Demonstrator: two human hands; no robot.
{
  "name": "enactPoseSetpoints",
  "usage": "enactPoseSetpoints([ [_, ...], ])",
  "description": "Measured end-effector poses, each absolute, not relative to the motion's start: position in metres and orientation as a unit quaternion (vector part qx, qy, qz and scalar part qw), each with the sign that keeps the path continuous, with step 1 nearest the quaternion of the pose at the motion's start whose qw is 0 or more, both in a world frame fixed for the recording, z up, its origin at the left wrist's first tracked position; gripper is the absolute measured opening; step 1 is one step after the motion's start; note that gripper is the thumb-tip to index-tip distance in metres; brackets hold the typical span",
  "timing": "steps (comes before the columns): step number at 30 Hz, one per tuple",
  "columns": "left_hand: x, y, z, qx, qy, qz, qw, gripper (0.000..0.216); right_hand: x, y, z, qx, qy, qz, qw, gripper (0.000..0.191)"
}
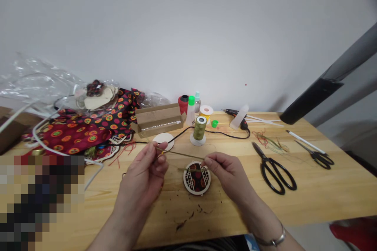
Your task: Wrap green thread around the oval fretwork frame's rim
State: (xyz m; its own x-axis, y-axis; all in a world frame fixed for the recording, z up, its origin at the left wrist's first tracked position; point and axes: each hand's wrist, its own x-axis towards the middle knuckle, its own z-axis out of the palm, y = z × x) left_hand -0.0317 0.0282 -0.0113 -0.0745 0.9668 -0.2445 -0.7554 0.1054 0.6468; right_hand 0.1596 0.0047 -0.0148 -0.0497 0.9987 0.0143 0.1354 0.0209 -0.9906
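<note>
An olive-green cord (179, 153) is stretched between my two hands above the table. My left hand (147, 172) pinches one end between thumb and fingers. The other end is pinched by my right hand (225, 168), which wears a bracelet at the wrist. Below the cord lies a round ornament (196, 180) with a pale lattice frame and dark patterned fabric, close to my right fingertips. A spool of olive-green thread (199, 130) stands upright just behind. Beside my left fingertips lies a pale disc (163, 141), partly hidden.
Large black scissors (273, 170) and smaller scissors (318, 157) lie on the right, near loose threads (269, 141). A glue gun (235, 115) and its black cable lie behind. An open cardboard box (160, 121) and patterned fabric (88, 129) are at left. Scraps dot the front.
</note>
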Motion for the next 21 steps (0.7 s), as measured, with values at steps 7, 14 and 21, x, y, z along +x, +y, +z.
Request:
enactPoseSetpoints([
  [7, -0.047, 0.038, -0.006, 0.125, 0.349, 0.665, 0.648, 0.010, 0.171, 0.010, -0.018, -0.535, -0.523, 0.467, 0.471, 0.023],
  [14, -0.059, 0.046, -0.003, 0.143, 0.412, 0.695, 0.572, 0.016, 0.177, 0.014, -0.019, -0.536, -0.509, 0.476, 0.477, 0.026],
  [21, -0.067, 0.044, -0.014, 0.316, 0.467, 0.681, 0.467, 0.003, 0.186, 0.018, -0.017, -0.544, -0.511, 0.450, 0.490, 0.030],
])
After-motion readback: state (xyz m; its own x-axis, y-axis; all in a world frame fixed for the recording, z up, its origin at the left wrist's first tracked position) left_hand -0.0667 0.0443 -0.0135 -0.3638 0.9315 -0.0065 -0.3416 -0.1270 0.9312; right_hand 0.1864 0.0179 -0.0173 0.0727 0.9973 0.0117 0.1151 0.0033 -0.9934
